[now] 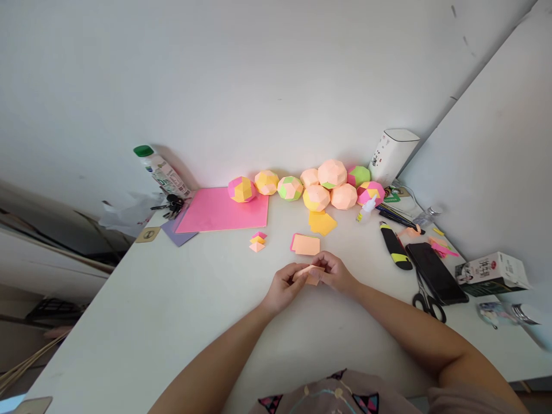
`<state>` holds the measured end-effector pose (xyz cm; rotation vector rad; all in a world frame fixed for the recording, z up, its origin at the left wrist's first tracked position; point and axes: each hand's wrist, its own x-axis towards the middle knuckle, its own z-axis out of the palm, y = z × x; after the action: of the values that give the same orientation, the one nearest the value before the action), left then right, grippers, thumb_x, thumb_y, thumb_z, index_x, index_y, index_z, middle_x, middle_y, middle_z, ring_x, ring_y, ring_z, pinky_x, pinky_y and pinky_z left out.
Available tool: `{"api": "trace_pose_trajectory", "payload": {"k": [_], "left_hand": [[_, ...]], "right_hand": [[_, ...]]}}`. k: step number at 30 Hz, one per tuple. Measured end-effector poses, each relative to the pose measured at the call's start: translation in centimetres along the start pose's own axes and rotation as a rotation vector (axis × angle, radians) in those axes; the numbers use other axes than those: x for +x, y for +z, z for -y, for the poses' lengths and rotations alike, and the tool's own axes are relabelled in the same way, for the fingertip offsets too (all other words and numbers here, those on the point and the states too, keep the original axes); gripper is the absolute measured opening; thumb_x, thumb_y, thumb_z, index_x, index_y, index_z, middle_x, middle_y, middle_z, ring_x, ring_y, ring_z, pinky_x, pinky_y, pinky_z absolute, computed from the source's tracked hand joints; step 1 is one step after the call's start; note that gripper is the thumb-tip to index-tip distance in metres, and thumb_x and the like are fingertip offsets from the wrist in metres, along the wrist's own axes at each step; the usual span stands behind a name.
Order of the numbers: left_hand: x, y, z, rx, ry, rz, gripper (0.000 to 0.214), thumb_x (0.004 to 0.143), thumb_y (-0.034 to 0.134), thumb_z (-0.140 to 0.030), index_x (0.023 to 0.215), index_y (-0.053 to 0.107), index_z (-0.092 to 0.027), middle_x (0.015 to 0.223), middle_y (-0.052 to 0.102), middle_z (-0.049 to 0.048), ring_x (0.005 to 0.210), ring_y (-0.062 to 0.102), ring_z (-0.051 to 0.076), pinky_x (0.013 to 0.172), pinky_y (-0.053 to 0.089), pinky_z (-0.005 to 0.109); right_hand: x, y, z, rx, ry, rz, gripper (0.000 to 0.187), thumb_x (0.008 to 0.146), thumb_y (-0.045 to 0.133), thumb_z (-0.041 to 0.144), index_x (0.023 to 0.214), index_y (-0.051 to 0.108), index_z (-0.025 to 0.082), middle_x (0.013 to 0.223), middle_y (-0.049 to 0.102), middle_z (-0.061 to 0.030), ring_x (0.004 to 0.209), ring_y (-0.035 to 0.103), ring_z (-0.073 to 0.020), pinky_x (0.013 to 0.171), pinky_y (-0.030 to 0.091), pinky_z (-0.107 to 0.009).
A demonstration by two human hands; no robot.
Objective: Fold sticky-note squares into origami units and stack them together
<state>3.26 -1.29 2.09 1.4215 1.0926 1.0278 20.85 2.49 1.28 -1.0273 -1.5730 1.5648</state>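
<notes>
white table [142, 322] here, and left hand [283, 287] and right hand [340, 275] pinch a peach paper [313, 279] between them, likely steadying it; paper stack [307, 245] at their twelve o'clock, seemingly for easy reach.

Lighting: soft, diffuse and moderately bright, source out of view; pale wall [276, 86] evenly grey-white, with a faint shadow to the right of the bottle [168, 175] and soft shading on the tabletop [172, 322] around the forearms [233, 356]. Condition: wide-angle distortion, bottle and milk carton [495, 275] leaning outward; peach paper [314, 279] fairly clear at centre, plastic bag [125, 215] soft-edged, lower left corner dim.
</notes>
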Motion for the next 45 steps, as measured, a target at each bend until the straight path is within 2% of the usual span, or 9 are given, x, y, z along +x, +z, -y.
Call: {"api": "trace_pose_trajectory", "payload": {"k": [5, 9, 17, 27, 33, 38, 42, 45], "left_hand": [[-0.02, 0.01, 0.14, 0.029, 0.003, 0.003, 0.029, 0.084, 0.05, -0.035, 0.104, 0.065, -0.021, 0.096, 0.066, 0.0067, 0.087, 0.059, 0.02, 0.077, 0.046, 0.032], [-0.02, 0.05, 0.18, 0.057, 0.009, 0.008, 0.03, 0.085, 0.049, -0.035, 0.105, 0.065, -0.021, 0.089, 0.065, 0.0055, 0.081, 0.057, 0.018, 0.073, 0.045, 0.03], [-0.03, 0.06, 0.24, 0.079, 0.003, 0.006, 0.03, 0.085, 0.048, -0.036, 0.099, 0.068, -0.019, 0.076, 0.062, 0.0038, 0.07, 0.053, 0.015, 0.065, 0.044, 0.027], [-0.05, 0.0, 0.49, 0.097, 0.014, 0.019, 0.029, 0.085, 0.048, -0.035, 0.093, 0.068, -0.016, 0.071, 0.06, 0.0031, 0.065, 0.05, 0.013, 0.061, 0.042, 0.025], [-0.09, 0.07, 0.08, 0.024, -0.067, -0.007, 0.029, 0.082, 0.054, -0.038, 0.098, 0.064, -0.017, 0.087, 0.066, 0.0055, 0.075, 0.058, 0.016, 0.065, 0.046, 0.025], [0.03, 0.02, 0.21, -0.009, -0.127, -0.024, 0.028, 0.081, 0.054, -0.04, 0.093, 0.064, -0.017, 0.084, 0.067, 0.0052, 0.07, 0.058, 0.015, 0.06, 0.045, 0.024], [0.03, 0.01, 0.2, -0.017, -0.109, -0.019, 0.028, 0.081, 0.054, -0.04, 0.093, 0.065, -0.017, 0.084, 0.066, 0.0052, 0.072, 0.057, 0.015, 0.062, 0.045, 0.024], [-0.01, 0.09, 0.07, -0.033, -0.144, -0.029, 0.031, 0.079, 0.056, -0.041, 0.097, 0.063, -0.017, 0.08, 0.063, 0.0034, 0.061, 0.053, 0.011, 0.055, 0.042, 0.022]], "right_hand": [[0.18, 0.01, -0.01, 0.014, -0.019, -0.005, 0.023, 0.075, 0.064, 0.037, 0.08, 0.055, 0.017, 0.067, 0.051, 0.0025, 0.054, 0.044, -0.0084, 0.049, 0.037, -0.021], [0.26, -0.02, -0.1, 0.02, -0.027, -0.019, 0.022, 0.074, 0.066, 0.036, 0.081, 0.057, 0.017, 0.067, 0.052, 0.0022, 0.057, 0.046, -0.0093, 0.051, 0.037, -0.022], [0.28, -0.2, -0.34, 0.024, -0.029, -0.016, 0.021, 0.072, 0.068, 0.034, 0.079, 0.06, 0.016, 0.064, 0.052, 0.0029, 0.054, 0.044, -0.0088, 0.05, 0.034, -0.022], [0.23, -0.15, 0.25, 0.019, -0.051, 0.005, 0.019, 0.071, 0.068, 0.033, 0.072, 0.06, 0.016, 0.06, 0.049, 0.0036, 0.052, 0.04, -0.0084, 0.049, 0.033, -0.022], [0.07, -0.27, 0.42, 0.0, -0.058, 0.009, 0.019, 0.076, 0.063, 0.034, 0.072, 0.061, 0.016, 0.059, 0.048, 0.003, 0.052, 0.041, -0.0087, 0.049, 0.034, -0.022], [-0.13, -0.16, 0.27, 0.035, -0.025, -0.007, 0.028, 0.085, 0.049, 0.042, 0.079, 0.057, 0.016, 0.063, 0.05, 0.0012, 0.053, 0.046, -0.0097, 0.05, 0.039, -0.023], [-0.14, 0.16, 0.07, -0.107, -0.156, -0.009, 0.022, 0.083, 0.055, 0.038, 0.09, 0.061, 0.018, 0.075, 0.06, -0.0021, 0.063, 0.054, -0.0128, 0.056, 0.044, -0.025], [-0.08, 0.23, -0.22, -0.194, -0.231, -0.024, 0.02, 0.081, 0.058, 0.034, 0.088, 0.067, 0.018, 0.081, 0.066, -0.005, 0.071, 0.059, -0.0163, 0.065, 0.047, -0.029]]}}
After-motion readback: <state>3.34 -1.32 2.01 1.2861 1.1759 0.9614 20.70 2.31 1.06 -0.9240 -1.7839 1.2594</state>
